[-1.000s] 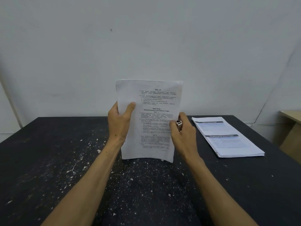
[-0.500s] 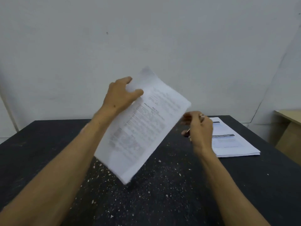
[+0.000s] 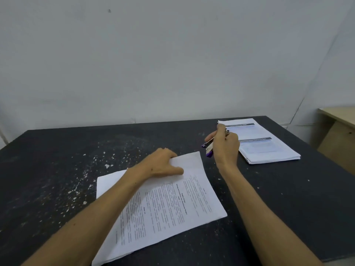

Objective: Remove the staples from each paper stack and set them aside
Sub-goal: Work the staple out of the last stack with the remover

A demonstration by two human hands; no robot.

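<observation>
The printed stack point(image 3: 163, 204), aloft before, lies on the desk point(image 3: 57, 150) under the left hand point(image 3: 163, 166), fingers spread; the right hand point(image 3: 224, 144) at two o'clock grips a purple staple remover point(image 3: 208, 148), which could tear the paper.

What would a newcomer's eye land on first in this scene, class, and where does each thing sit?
First, the printed paper stack lying skewed on the black speckled table, pinned near its far corner by the left hand. Next, the right hand raised just beyond it, gripping a small purple and metal tool. Then a second stack of papers at the table's far right.
</observation>
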